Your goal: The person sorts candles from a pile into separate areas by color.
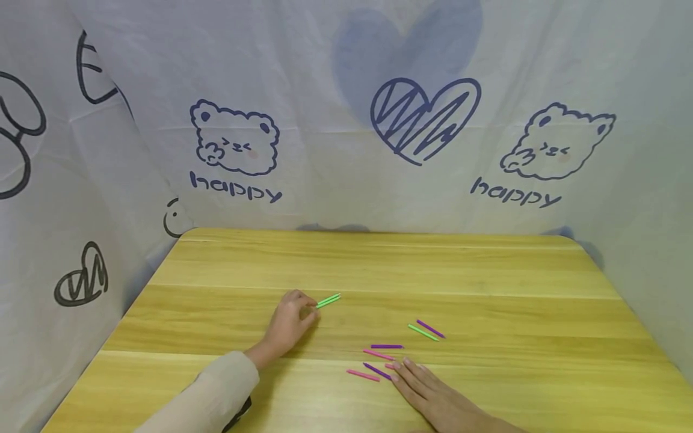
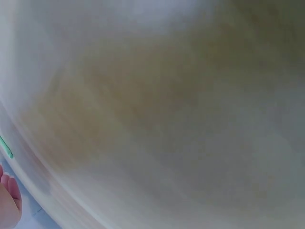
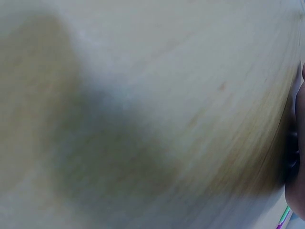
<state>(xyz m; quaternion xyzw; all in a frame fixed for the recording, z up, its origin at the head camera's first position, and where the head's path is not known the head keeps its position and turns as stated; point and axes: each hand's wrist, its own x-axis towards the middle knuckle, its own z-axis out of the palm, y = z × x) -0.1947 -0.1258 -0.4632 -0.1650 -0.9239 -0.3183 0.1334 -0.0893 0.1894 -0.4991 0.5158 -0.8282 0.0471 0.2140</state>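
In the head view, my left hand is at the near end of two thin green sticks lying side by side. Its thumb and index finger are bent and apart, with the fingertips at the sticks' end. The left wrist view catches only some fingers and a green stick at its edge. My right hand lies flat, fingers extended, partly covering a pink stick. Beside its fingertips lie a purple stick and another pink stick.
Farther up lie a second purple stick and a pink stick. A green stick and a purple stick lie parallel to the right. Everything rests on a wooden table, with printed cloth hanging behind it.
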